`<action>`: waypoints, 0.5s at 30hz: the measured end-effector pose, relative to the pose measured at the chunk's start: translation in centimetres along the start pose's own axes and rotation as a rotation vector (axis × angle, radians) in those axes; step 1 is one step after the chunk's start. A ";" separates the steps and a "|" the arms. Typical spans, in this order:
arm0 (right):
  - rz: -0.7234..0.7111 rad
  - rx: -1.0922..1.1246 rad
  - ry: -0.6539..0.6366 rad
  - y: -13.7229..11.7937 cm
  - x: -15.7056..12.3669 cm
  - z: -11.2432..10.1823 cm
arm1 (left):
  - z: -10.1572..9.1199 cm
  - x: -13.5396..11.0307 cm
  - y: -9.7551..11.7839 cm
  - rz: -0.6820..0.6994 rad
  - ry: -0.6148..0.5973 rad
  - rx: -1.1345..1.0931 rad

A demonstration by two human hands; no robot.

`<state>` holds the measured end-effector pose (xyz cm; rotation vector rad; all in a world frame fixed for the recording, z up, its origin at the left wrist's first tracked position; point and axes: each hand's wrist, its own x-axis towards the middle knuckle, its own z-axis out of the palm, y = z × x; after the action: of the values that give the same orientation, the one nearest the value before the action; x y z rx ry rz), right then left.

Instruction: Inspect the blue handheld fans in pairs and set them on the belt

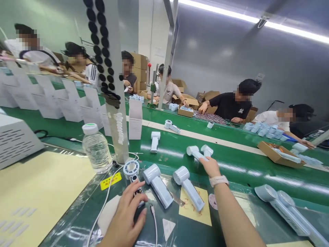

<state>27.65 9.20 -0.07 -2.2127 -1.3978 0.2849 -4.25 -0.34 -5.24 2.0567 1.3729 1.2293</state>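
My left hand (128,212) rests near the table's front edge, fingers curled over the handle of a pale blue handheld fan (133,173) that lies with a white cable (154,219) beside it. My right hand (210,166), a pale band on its wrist, reaches out onto the green conveyor belt (231,161) and grips the handle of one fan of a pair (199,152) lying there. Two more fans (158,183) (189,187) lie on the bench between my arms.
A water bottle (96,147) stands left of a metal post (118,103). White boxes (64,99) line the belt's far side. Another fan (155,140) lies on the belt; two fans (285,206) lie at right. An open cardboard box (279,154) sits right. Several people work across the belt.
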 end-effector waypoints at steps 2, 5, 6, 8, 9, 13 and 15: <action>-0.084 0.104 -0.059 -0.5 -2.9 -1.3 | -0.3 0.0 0.5 -0.039 -0.046 -0.093; -0.255 0.244 -0.138 -2.5 -9.3 -1.7 | -0.6 0.4 2.4 -0.155 -0.192 -0.509; -0.335 0.293 -0.163 -3.5 -11.7 -1.5 | -0.7 0.7 3.2 -0.215 -0.232 -0.721; -0.526 0.381 -0.165 -5.4 -16.1 -0.8 | -0.8 1.3 4.8 -0.370 -0.223 -1.135; -0.584 0.381 -0.165 -6.2 -17.8 -0.4 | -0.9 1.5 5.4 -0.463 -0.190 -1.278; -0.697 0.405 -0.209 -7.2 -20.5 0.7 | -2.1 1.8 5.6 -0.754 -0.147 -1.533; -0.684 0.459 -0.242 -6.7 -20.0 1.5 | -2.8 1.7 4.8 -0.806 -0.183 -1.586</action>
<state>12.80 -5.82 0.37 -1.2768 -1.8939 0.5642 -3.71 -1.45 0.45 0.4062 0.5229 1.0378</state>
